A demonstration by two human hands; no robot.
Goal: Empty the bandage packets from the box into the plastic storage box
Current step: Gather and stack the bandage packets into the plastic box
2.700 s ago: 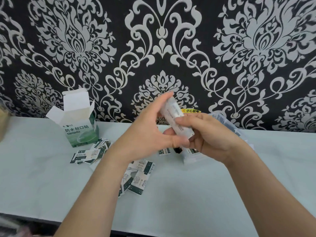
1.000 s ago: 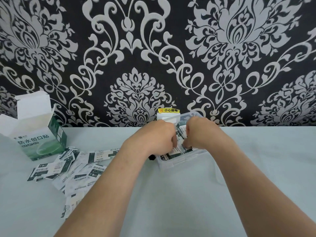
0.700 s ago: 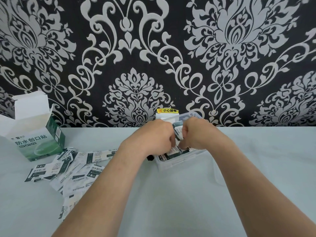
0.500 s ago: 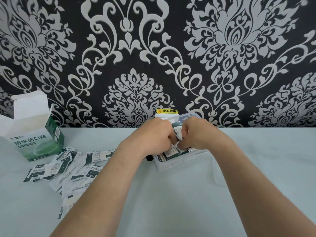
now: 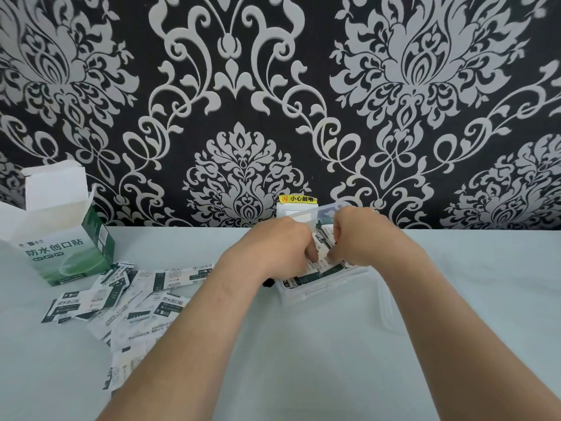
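A clear plastic storage box (image 5: 328, 291) stands on the table at centre, lid raised at the back. Both hands are down inside it. My left hand (image 5: 277, 247) and my right hand (image 5: 359, 235) have their fingers curled on a stack of white-and-green bandage packets (image 5: 320, 253) that sits in the box. Several more packets (image 5: 121, 302) lie scattered on the table to the left. The green-and-white cardboard bandage box (image 5: 65, 247) stands at the far left with its top flaps open.
The pale table (image 5: 470, 284) runs back to a black-and-silver patterned wall. A white wall fitting with a yellow warning label (image 5: 298, 199) sits just behind the storage box. A clear lid edge (image 5: 384, 302) lies to the right of the box.
Earlier both hands held a stack of packets up in the air. They have since come down into the storage box, and over the last second they have stayed there almost still.
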